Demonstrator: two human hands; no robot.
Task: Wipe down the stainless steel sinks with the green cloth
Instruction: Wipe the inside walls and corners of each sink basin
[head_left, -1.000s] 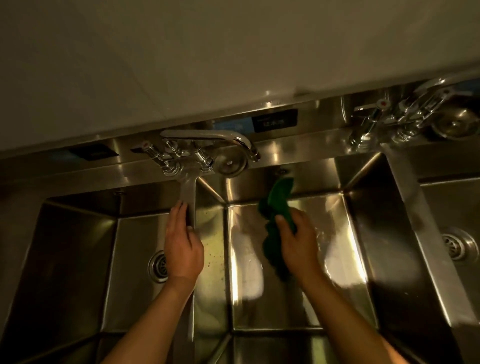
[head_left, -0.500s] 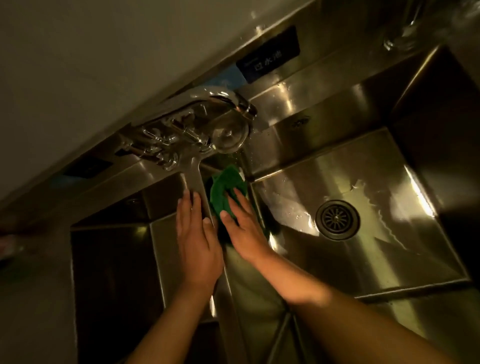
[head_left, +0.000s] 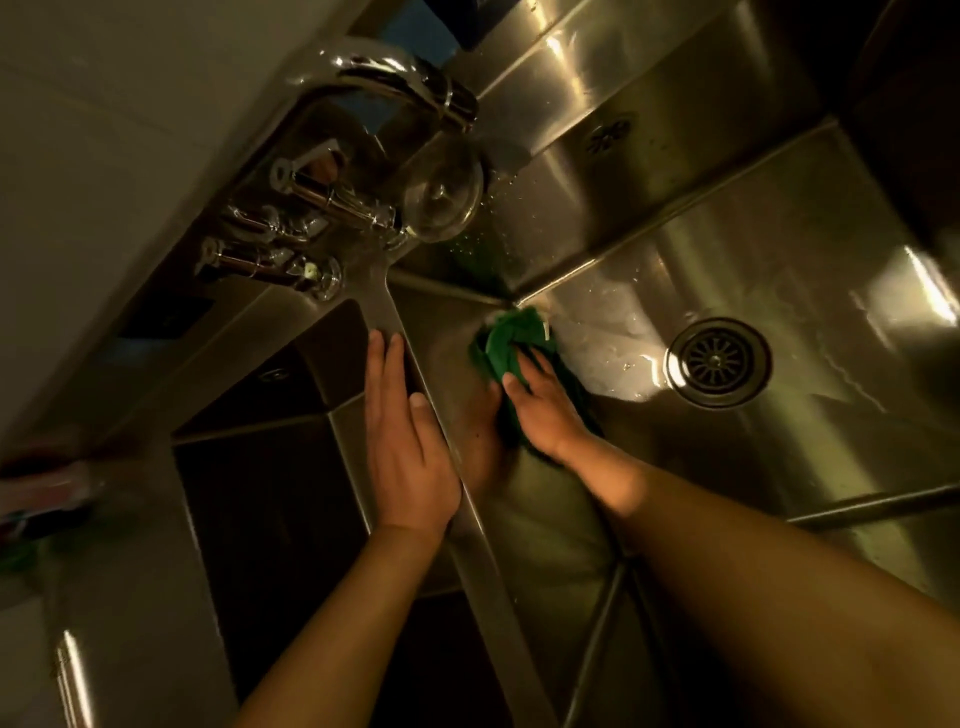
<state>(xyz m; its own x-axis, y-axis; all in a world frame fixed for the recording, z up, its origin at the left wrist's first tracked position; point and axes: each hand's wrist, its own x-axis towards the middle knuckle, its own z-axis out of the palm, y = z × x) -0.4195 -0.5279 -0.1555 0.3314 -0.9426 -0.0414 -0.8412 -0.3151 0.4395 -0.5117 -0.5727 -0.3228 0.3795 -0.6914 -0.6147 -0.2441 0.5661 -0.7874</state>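
Green cloth (head_left: 510, 340) lower, under right hand (head_left: 546, 410) (left hand (head_left: 408, 441) beside)

A chrome faucet spout (head_left: 395, 78) is arching across at 12 o'clock, catching the light. Toward 11 o'clock, two tap handles (head_left: 322, 200) (head_left: 260, 257) are jutting out, one above the other, and a round shiny disc (head_left: 441, 200) is sitting just beside them. A pale wall (head_left: 104, 130) is filling the 10 o'clock corner. At 9 o'clock, a blurred pinkish object (head_left: 47, 493) is lying too smeared to identify.
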